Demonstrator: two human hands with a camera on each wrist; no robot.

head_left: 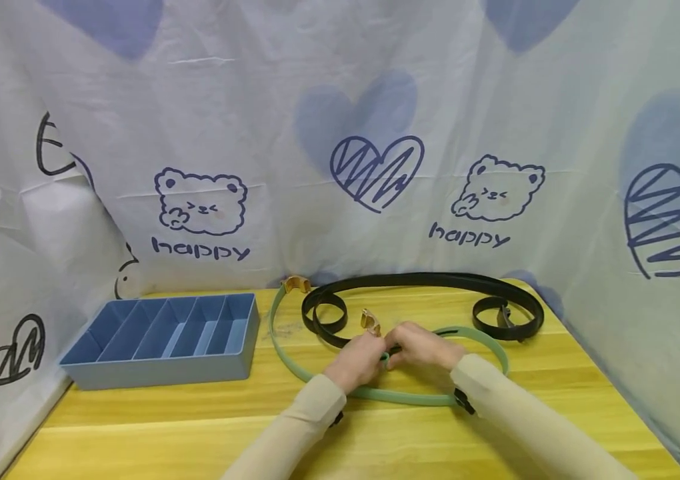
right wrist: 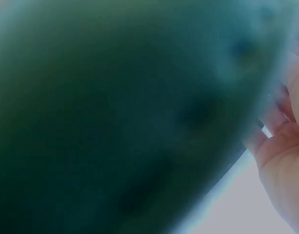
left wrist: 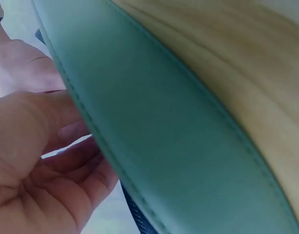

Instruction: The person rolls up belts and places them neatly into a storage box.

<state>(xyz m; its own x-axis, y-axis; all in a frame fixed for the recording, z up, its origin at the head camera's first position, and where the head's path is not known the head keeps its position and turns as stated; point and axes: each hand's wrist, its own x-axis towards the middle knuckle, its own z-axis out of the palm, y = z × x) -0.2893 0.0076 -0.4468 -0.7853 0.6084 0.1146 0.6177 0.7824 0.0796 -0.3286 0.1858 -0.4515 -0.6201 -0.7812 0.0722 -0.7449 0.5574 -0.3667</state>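
In the head view a long green belt (head_left: 409, 399) loops over the table, with a gold buckle (head_left: 296, 283) at its far left. My left hand (head_left: 359, 360) and right hand (head_left: 418, 343) meet inside the loop, where both pinch a small curled green part. A second gold fitting (head_left: 370, 322) stands just above my left knuckles; what it belongs to is hidden. In the left wrist view the stitched green strap (left wrist: 159, 117) crosses before my curled left fingers (left wrist: 98, 187). Blurred, holed green strap (right wrist: 91, 107) fills most of the right wrist view, beside my right fingers.
A black belt (head_left: 418, 280) lies behind the hands, coiled at both ends, with a dark buckle (head_left: 505, 315) in its right coil. To the left stands a blue divided box (head_left: 160, 373) with several compartments. Printed white cloth (head_left: 292, 220) hangs around the yellow wooden table (head_left: 154, 427).
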